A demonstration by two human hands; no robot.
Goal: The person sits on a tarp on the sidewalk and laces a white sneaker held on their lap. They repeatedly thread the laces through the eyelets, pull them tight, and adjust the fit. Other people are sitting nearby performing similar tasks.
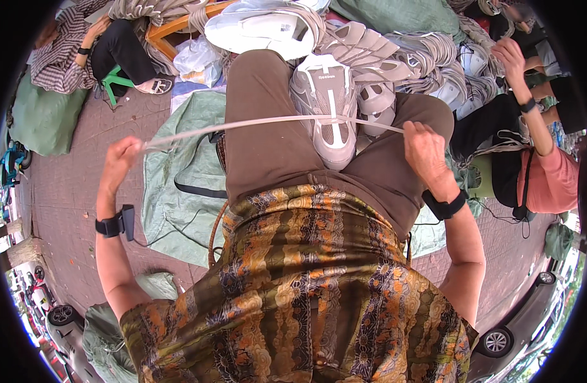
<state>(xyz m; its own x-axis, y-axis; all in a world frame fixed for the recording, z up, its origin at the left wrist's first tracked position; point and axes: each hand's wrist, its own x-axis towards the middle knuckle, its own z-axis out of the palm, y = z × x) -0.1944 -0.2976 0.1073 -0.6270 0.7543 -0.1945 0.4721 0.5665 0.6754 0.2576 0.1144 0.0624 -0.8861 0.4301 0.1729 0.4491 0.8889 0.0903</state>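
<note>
A grey-and-white sneaker upper [306,89] is held between my knees, its toe pointing toward my body. Across it runs a pale shoelace [242,124], pulled taut sideways and passing through the shoe's front part. My left hand [121,159], out to the left above the green sheet, is closed on one end of the lace, slightly blurred. Over my right thigh, my right hand [426,150] pinches the shorter side of the lace. Behind the right hand, another grey upper [376,102] lies between my thighs.
Bundles of grey shoe uppers [351,45] are heaped beyond my knees, beside a white plastic bag [198,60]. A green woven sheet [178,172] lies under me on the brick pavement [57,204]. People sit at both sides; a pink sleeve [549,179] is close on the right.
</note>
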